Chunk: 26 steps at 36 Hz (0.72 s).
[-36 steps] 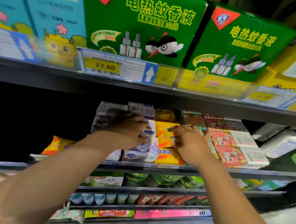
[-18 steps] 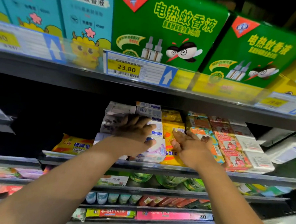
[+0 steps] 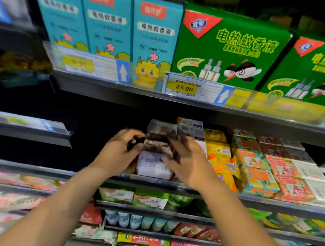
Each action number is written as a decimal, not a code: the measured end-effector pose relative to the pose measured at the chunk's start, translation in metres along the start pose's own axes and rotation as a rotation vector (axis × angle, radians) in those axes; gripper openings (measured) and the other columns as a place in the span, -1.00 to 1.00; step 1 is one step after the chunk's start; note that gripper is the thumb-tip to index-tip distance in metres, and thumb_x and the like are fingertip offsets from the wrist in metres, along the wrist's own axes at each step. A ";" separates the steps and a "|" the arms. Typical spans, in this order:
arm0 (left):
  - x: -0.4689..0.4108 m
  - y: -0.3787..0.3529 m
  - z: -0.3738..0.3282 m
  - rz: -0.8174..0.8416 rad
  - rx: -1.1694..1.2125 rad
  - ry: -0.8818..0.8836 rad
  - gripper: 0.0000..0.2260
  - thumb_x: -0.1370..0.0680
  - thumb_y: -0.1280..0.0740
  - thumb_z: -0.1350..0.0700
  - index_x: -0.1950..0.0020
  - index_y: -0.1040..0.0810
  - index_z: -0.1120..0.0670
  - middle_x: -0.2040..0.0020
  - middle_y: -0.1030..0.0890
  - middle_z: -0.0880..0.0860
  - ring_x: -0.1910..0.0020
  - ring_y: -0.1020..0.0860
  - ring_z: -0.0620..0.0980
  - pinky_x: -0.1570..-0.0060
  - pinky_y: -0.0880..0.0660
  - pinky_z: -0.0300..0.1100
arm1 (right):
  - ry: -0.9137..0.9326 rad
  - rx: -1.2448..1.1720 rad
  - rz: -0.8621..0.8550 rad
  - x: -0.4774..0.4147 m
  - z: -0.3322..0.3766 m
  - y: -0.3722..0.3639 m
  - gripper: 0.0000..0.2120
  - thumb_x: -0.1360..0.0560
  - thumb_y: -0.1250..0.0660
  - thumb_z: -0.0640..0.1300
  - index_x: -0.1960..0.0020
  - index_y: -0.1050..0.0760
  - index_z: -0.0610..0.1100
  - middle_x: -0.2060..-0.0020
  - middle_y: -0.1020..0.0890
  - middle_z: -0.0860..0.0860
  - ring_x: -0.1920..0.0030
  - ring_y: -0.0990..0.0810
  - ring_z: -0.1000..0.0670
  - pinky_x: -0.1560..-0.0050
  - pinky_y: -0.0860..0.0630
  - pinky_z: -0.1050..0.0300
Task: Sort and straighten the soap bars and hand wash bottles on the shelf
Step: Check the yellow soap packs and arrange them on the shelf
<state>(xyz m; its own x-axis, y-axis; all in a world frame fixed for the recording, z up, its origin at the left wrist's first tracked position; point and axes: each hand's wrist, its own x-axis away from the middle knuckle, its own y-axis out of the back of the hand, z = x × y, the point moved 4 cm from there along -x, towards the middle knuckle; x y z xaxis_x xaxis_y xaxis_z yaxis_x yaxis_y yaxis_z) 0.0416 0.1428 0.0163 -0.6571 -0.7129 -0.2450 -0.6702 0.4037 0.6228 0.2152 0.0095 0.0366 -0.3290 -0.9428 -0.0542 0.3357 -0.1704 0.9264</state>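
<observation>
On the middle shelf [image 3: 191, 187] lies a row of pale grey-lilac soap boxes [image 3: 153, 164], running front to back. My left hand [image 3: 119, 152] curls against the row's left side. My right hand [image 3: 187, 161] lies over its right side, fingers spread on the boxes. Both hands flank the same row; motion blur hides the exact finger contact. To the right lie rows of yellow soap packs [image 3: 219, 158], orange-teal soap boxes [image 3: 255, 175], red soap boxes [image 3: 287, 174] and white soap boxes [image 3: 315, 177].
The shelf above carries teal boxes [image 3: 107, 22] and green mosquito-liquid boxes [image 3: 230, 50] behind price tags [image 3: 185, 87]. Lower shelves hold green cartons [image 3: 132, 197], small bottles [image 3: 136, 220] and flat packs. Left of the soap rows the shelf bay is dark.
Both hands moved left from the white-blue and yellow rows to the leftmost grey-lilac row. The camera view also swung left and blurred.
</observation>
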 end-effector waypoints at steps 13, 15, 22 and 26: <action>0.009 0.020 0.050 0.526 -0.291 0.191 -0.61 -0.59 -0.36 -0.11 -0.39 -0.51 -0.07 -0.29 -0.45 -0.09 -0.27 -0.44 -0.08 -0.30 -0.39 -0.16 | -0.032 0.078 0.130 -0.005 0.000 -0.034 0.03 -0.21 0.48 0.66 -0.58 -0.01 0.30 -0.62 0.17 0.14 -0.60 0.25 0.08 -0.58 0.27 -0.01; 0.006 0.021 0.051 0.516 -0.263 0.185 -0.66 -0.62 -0.33 -0.06 -0.38 -0.55 0.00 -0.31 -0.49 -0.07 -0.30 -0.46 -0.08 -0.34 -0.36 -0.20 | -0.037 0.067 0.130 -0.005 0.000 -0.035 0.01 -0.23 0.44 0.66 -0.58 -0.01 0.31 -0.62 0.16 0.16 -0.60 0.25 0.10 -0.58 0.27 0.01; 0.001 0.017 0.052 0.540 -0.418 0.120 -0.58 -0.56 -0.40 -0.12 -0.39 -0.54 -0.05 -0.41 -0.47 -0.06 -0.35 -0.41 -0.05 -0.32 -0.35 -0.22 | -0.048 0.052 0.132 -0.005 0.001 -0.034 -0.25 -0.30 0.35 0.64 -0.46 0.09 0.50 -0.62 0.14 0.18 -0.60 0.22 0.12 -0.57 0.29 0.03; -0.007 0.015 0.049 0.468 -0.513 0.065 -0.53 -0.55 -0.41 -0.08 -0.45 -0.45 -0.10 -0.44 -0.43 -0.06 -0.43 -0.33 0.02 -0.38 -0.33 -0.10 | -0.062 0.068 0.121 -0.005 0.000 -0.035 -0.34 -0.39 0.26 0.55 -0.48 0.07 0.48 -0.62 0.11 0.17 -0.60 0.20 0.12 -0.56 0.29 0.03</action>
<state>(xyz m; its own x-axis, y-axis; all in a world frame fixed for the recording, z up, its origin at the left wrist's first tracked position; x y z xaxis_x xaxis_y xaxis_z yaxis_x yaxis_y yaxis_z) 0.0185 0.1821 -0.0092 -0.8045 -0.5692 0.1697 -0.0635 0.3665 0.9282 0.2048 0.0205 0.0041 -0.3441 -0.9354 0.0808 0.3165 -0.0346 0.9479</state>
